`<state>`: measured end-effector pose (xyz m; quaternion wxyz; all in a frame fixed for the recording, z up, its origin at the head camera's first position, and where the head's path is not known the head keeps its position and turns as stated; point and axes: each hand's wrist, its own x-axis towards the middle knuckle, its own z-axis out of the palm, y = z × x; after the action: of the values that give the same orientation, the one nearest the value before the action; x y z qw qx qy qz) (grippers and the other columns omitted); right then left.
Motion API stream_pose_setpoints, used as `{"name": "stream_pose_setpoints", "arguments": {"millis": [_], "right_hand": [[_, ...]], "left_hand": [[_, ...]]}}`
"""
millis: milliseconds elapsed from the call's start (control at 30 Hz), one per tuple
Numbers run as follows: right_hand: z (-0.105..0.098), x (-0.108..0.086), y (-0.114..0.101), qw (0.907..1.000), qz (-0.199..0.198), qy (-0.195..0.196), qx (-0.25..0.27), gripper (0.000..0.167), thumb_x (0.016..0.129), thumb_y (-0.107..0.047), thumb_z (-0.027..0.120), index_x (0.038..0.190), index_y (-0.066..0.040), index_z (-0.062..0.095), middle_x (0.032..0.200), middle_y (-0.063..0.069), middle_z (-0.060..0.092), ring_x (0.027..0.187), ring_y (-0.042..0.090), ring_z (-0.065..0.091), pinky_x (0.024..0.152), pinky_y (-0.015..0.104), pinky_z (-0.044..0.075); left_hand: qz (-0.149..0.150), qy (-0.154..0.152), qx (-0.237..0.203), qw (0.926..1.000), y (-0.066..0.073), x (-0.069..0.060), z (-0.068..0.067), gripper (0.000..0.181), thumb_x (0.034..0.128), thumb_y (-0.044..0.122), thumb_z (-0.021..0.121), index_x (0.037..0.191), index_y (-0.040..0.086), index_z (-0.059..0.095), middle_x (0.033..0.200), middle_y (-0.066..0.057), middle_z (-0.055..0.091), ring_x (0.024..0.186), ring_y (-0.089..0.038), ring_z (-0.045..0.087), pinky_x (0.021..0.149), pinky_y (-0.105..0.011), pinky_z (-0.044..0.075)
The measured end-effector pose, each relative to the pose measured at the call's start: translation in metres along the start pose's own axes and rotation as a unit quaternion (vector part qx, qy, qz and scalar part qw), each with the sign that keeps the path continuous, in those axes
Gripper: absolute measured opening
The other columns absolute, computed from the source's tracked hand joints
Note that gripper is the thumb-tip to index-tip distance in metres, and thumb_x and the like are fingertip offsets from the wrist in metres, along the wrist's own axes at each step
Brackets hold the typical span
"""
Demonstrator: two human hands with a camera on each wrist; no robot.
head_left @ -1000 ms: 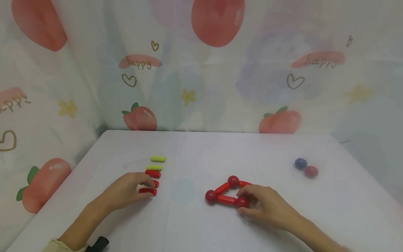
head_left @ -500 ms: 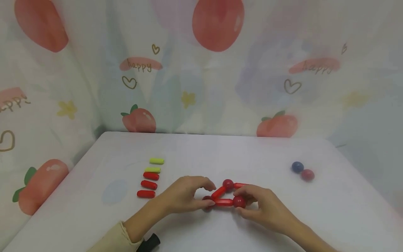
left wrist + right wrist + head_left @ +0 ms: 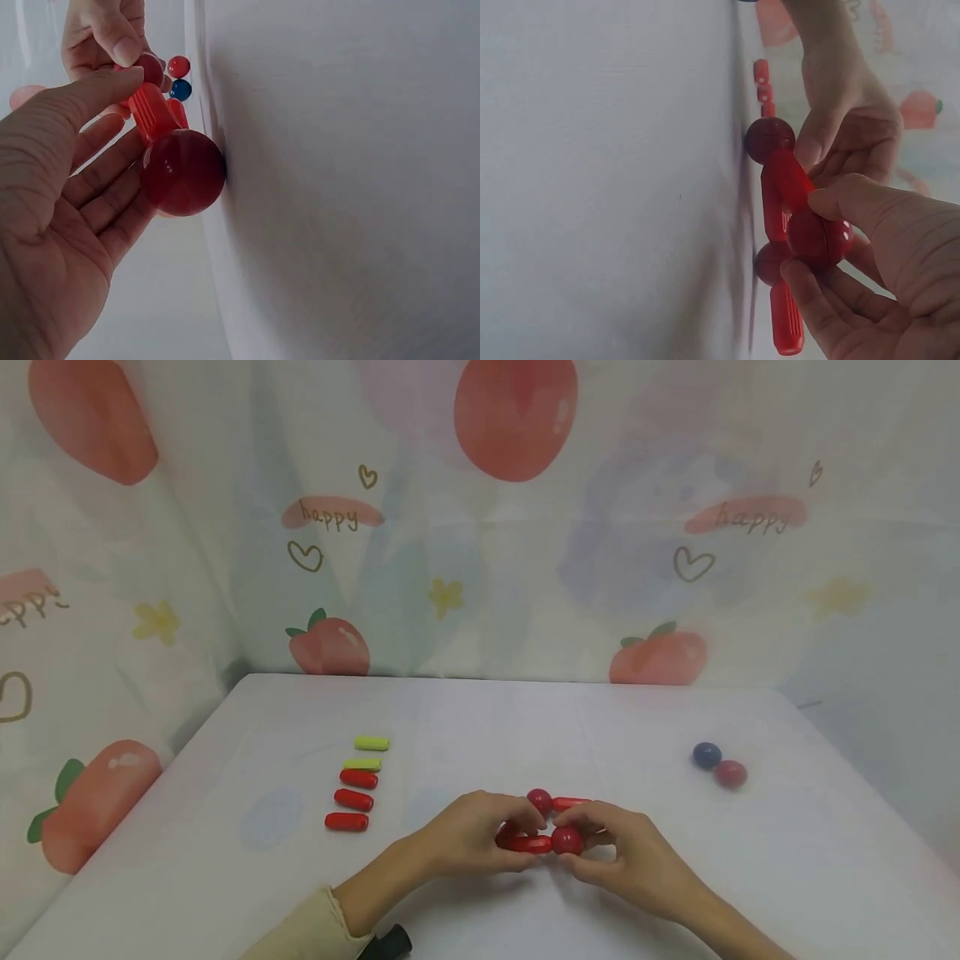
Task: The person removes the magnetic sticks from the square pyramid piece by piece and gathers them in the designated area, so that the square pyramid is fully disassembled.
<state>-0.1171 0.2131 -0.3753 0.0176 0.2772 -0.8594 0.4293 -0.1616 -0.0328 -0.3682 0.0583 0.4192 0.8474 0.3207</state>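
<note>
Red rod-and-ball assy. point(image 3: 539, 802), 1 pc., front-ctr. of tabletop point(image 3: 450, 727), L hand point(image 3: 474, 837) gripping rod point(image 3: 533, 844), R hand point(image 3: 628, 858) pinching ball point(image 3: 567, 841) at rod's end; current step prob. joining the two, next move apparently calling for steady push approx. in line w/ rod.

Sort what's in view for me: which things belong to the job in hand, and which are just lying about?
In the job:
Linked red balls and rods
Left hand, gripping that piece
Right hand, pinching one of its balls

Lying apart, though possibly spare parts:
Three red rods
Two yellow-green rods
Blue ball
Loose red ball
</note>
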Motion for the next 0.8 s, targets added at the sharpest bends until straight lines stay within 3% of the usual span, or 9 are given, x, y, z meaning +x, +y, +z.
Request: {"name": "stream_pose_setpoints", "arguments": {"millis": [167, 400, 567, 667, 800], "right_hand": [[0.0, 0.0, 0.0, 0.9994, -0.008, -0.005, 0.034, 0.033, 0.089, -0.015, 0.081, 0.118, -0.012, 0.068, 0.106, -0.005, 0.071, 0.09, 0.01, 0.07, 0.084, 0.026, 0.059], [-0.002, 0.001, -0.001, 0.9928, 0.042, -0.049, 0.101, 0.034, 0.092, -0.022, 0.078, 0.12, -0.008, 0.067, 0.11, 0.0, 0.071, 0.097, 0.014, 0.069, 0.089, 0.023, 0.057], [-0.004, 0.0, 0.001, 0.9863, 0.063, -0.064, 0.138, 0.035, 0.093, -0.019, 0.077, 0.122, -0.004, 0.066, 0.114, 0.008, 0.07, 0.101, 0.017, 0.069, 0.091, 0.022, 0.055], [-0.007, -0.002, -0.001, 0.9786, 0.091, -0.077, 0.168, 0.037, 0.093, -0.017, 0.076, 0.125, -0.002, 0.064, 0.117, 0.011, 0.068, 0.102, 0.019, 0.068, 0.091, 0.021, 0.055], [-0.019, -0.006, -0.005, 0.9755, 0.116, -0.08, 0.169, 0.041, 0.094, -0.018, 0.076, 0.127, 0.001, 0.062, 0.117, 0.013, 0.068, 0.101, 0.021, 0.068, 0.091, 0.021, 0.055]], "left_hand": [[0.012, 0.004, 0.023, 0.9997, -0.001, 0.003, 0.002, 0.027, 0.0871, 0.018, 0.083, 0.111, 0.014, 0.073, 0.098, 0.011, 0.074, 0.085, 0.001, 0.06, 0.081, -0.01, 0.05], [0.012, -0.004, 0.031, 0.9994, 0.0, 0.001, 0.001, 0.022, 0.0874, 0.017, 0.083, 0.108, 0.013, 0.076, 0.095, 0.011, 0.072, 0.083, 0.001, 0.057, 0.078, -0.01, 0.049], [0.019, -0.004, 0.027, 0.9994, 0.002, 0.002, 0.001, 0.021, 0.0874, 0.014, 0.082, 0.108, 0.011, 0.076, 0.094, 0.008, 0.072, 0.082, -0.002, 0.057, 0.077, -0.011, 0.048], [0.013, -0.003, 0.038, 0.9992, 0.003, 0.002, 0.001, 0.022, 0.0873, 0.015, 0.082, 0.108, 0.012, 0.076, 0.094, 0.008, 0.072, 0.082, -0.002, 0.057, 0.077, -0.011, 0.048], [-0.014, 0.004, 0.059, 0.9981, 0.002, 0.002, 0.0, 0.026, 0.0867, 0.018, 0.083, 0.111, 0.014, 0.076, 0.097, 0.008, 0.072, 0.085, -0.002, 0.058, 0.079, -0.012, 0.049]]}}
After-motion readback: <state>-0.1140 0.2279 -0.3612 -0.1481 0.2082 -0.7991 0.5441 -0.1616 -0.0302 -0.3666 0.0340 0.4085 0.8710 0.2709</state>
